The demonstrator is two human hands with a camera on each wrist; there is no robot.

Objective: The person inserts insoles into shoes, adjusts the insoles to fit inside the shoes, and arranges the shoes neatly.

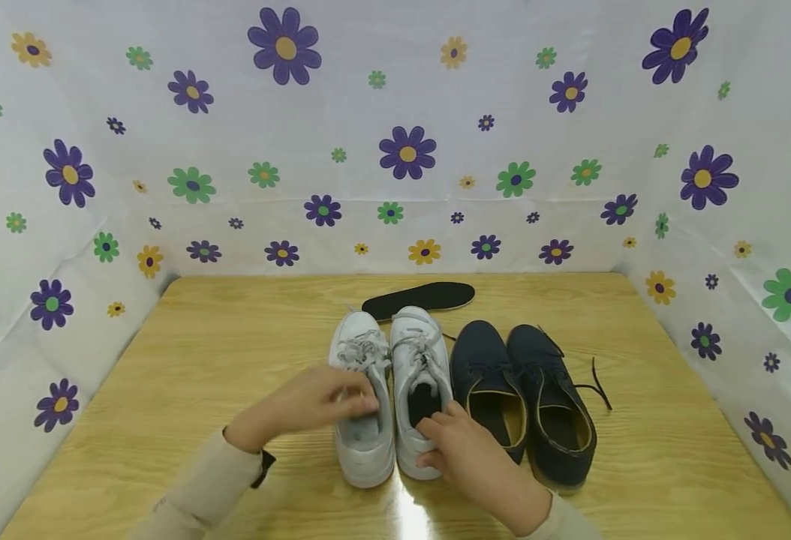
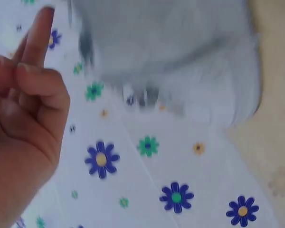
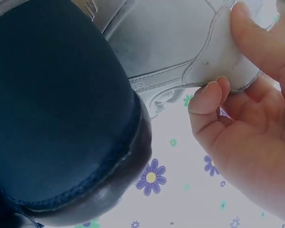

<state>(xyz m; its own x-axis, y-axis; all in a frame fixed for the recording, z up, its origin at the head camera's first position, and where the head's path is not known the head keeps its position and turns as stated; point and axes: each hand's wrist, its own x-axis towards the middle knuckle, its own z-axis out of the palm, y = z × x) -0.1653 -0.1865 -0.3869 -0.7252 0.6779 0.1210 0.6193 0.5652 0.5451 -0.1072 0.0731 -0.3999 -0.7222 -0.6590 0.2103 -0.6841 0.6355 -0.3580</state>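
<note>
Two white lace-up sneakers stand side by side, heels towards me, in the head view. My right hand point(image 1: 473, 454) grips the heel collar of the right white sneaker point(image 1: 405, 371), whose inside looks black. In the right wrist view the thumb and fingers lie on both sides of that heel point(image 3: 223, 52). My left hand point(image 1: 314, 397) hovers over the opening of the left white sneaker point(image 1: 368, 459), which looks light grey inside. Nothing shows between the loosely bent fingers of this hand point(image 2: 28, 114) in the left wrist view, where the sneaker is blurred.
A black insole point(image 1: 429, 298) lies behind the white sneakers. Two dark navy shoes, one next to the white pair point(image 1: 479, 349) and one farther right point(image 1: 530, 352), have loose laces, one trailing onto the wooden table point(image 1: 233, 322). Flowered cloth point(image 1: 341, 97) hangs around the table.
</note>
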